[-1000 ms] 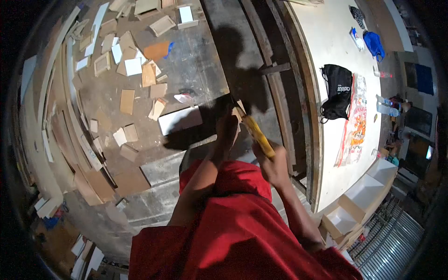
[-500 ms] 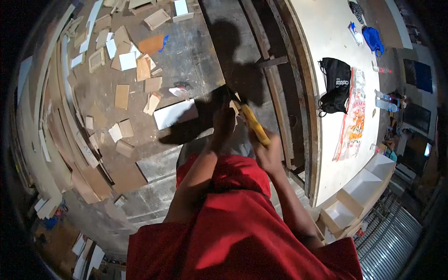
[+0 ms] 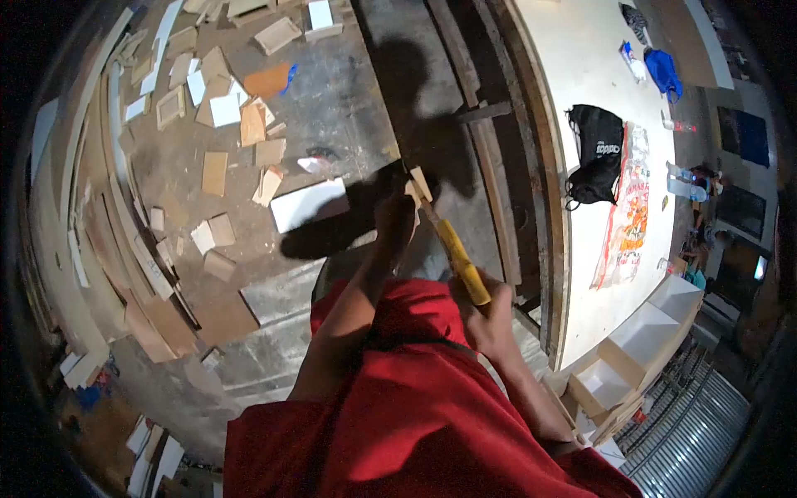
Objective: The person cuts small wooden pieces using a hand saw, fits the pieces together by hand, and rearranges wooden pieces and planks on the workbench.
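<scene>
Pale wood piece point(image 3: 422, 184) at the centre of things, just by the edge of the brown work surface point(image 3: 340, 116), beside the dark gap. Left hand point(image 3: 393, 220) at seven o'clock from it, fingers bent in around the wood's near end; tips lost in shadow, exact grip unclear. Right hand point(image 3: 490, 311) at five o'clock, fingers clenched on the lower part of a yellow handle point(image 3: 462, 261). Handle slants up towards eleven; its working end meets or nearly meets the wood, too dim to name the tool.

Handling, my judgement: brace the wood firmly against the surface edge, left fingertips tucked clear of the tool's line. Wrist straight, tool in line with the forearm, short even strokes, light pressure. Body shadow falls over the contact point; a small lean aside would light it. A loose piece could twist or drop into the gap.

Outward: white block point(image 3: 310, 206) near nine o'clock, partly shaded. Scattered offcuts towards ten, an orange-brown piece point(image 3: 267, 80) among them. Long timbers point(image 3: 490, 174) at three, past the gap. Beyond, on the pale panel point(image 3: 544, 25), black bag point(image 3: 596, 158) just above three, printed plastic sack point(image 3: 629, 216) just below. Open-topped boxes point(image 3: 627, 357) between four and five.
</scene>
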`<action>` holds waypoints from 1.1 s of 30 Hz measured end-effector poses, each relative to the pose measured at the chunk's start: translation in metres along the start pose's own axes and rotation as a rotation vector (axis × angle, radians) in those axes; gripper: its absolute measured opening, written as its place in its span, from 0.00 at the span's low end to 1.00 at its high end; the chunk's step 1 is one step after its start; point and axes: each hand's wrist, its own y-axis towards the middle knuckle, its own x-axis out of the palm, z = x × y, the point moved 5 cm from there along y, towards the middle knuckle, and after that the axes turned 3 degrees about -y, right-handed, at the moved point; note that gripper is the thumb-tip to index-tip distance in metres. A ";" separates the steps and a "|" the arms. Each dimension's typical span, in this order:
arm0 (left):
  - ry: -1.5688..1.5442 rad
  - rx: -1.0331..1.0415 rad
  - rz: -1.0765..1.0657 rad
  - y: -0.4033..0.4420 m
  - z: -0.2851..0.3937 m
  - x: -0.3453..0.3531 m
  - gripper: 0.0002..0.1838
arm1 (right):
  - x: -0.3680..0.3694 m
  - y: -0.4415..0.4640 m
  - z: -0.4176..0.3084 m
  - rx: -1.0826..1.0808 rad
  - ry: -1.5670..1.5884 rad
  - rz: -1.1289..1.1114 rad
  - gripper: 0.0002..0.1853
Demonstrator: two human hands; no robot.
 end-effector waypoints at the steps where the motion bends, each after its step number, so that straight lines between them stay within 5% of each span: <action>1: -0.056 -0.079 -0.021 -0.010 0.007 -0.008 0.29 | -0.002 -0.004 0.003 0.040 0.043 0.007 0.13; 4: -0.131 -0.028 0.041 -0.010 0.025 -0.016 0.34 | 0.027 0.046 0.018 -0.113 -0.073 -0.103 0.13; 6: -0.138 -0.097 -0.007 -0.003 0.007 -0.011 0.28 | 0.029 0.041 0.027 -0.369 -0.304 0.036 0.13; 8: -0.016 -0.122 -0.035 0.011 -0.004 -0.004 0.25 | 0.010 0.015 0.007 -0.015 -0.179 -0.058 0.13; 10: 0.685 0.128 -0.136 0.003 0.012 -0.003 0.18 | 0.007 0.001 0.006 0.009 -0.088 -0.083 0.12; 11: 0.687 0.120 -0.144 0.001 -0.011 0.007 0.18 | 0.010 0.001 0.003 -0.052 -0.121 -0.082 0.12; 12: 0.142 -0.086 -0.040 0.012 -0.037 0.011 0.17 | 0.014 0.005 -0.003 -0.067 -0.164 -0.098 0.11; 14: -0.408 -0.288 0.049 0.012 -0.098 0.036 0.17 | 0.018 0.011 -0.017 -0.076 -0.206 -0.106 0.11; 18: 0.130 0.199 0.080 0.028 -0.111 0.054 0.21 | -0.002 -0.002 -0.022 -0.087 -0.167 -0.040 0.10; 22: 0.215 0.095 0.053 0.016 -0.090 0.033 0.32 | -0.001 -0.006 -0.020 -0.004 -0.114 -0.090 0.10; 26: 0.168 0.293 0.032 0.026 -0.104 0.050 0.33 | -0.003 0.005 -0.026 -0.063 -0.139 -0.052 0.11; 31: 0.145 0.195 0.116 0.011 -0.039 0.009 0.20 | 0.002 -0.006 -0.009 -0.037 -0.230 -0.081 0.12; 33: -0.491 -0.172 -0.044 0.006 -0.021 0.000 0.21 | 0.016 0.012 0.002 -0.104 -0.299 -0.050 0.12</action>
